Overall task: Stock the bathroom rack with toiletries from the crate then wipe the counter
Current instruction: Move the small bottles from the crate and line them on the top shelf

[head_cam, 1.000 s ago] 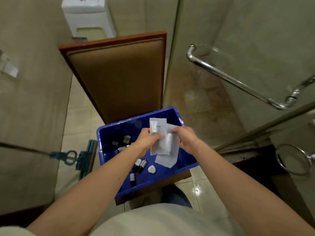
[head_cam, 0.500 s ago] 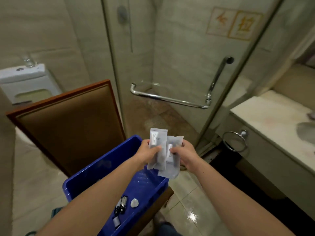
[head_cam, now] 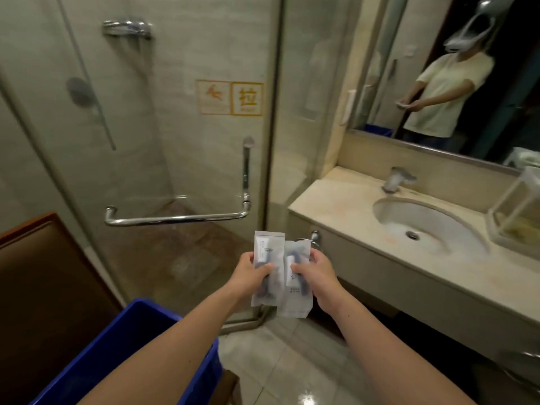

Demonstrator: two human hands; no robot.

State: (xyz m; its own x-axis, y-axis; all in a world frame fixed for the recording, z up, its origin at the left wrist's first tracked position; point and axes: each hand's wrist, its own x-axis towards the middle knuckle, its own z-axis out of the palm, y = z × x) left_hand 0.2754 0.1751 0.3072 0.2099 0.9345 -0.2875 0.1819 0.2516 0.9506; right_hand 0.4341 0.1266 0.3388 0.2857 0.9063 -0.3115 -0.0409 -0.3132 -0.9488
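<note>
Whereas a second ago both hands worked low over the blue crate (head_cam: 131,346), they are now lifted clear of it and the view has swung up and right toward the vanity. The left hand (head_cam: 248,274) pinches a tall sealed white toiletry packet (head_cam: 267,252), thumb across its front. The right hand (head_cam: 317,273) grips a second packet (head_cam: 293,302) that overlaps the first. Both packets hang in mid-air, between the crate at lower left and the counter (head_cam: 321,200).

This looks like the carry toward the rack; nothing from this handful is placed yet, and wiping is still to come.

On the pale stone counter sit an oval basin (head_cam: 438,229), a chrome faucet (head_cam: 397,179) and, at the far right, a clear box-shaped rack (head_cam: 520,211). A mirror (head_cam: 380,68) hangs above. To the left stands a glass shower door with a chrome handle (head_cam: 175,219), over glossy floor tiles (head_cam: 277,361).
</note>
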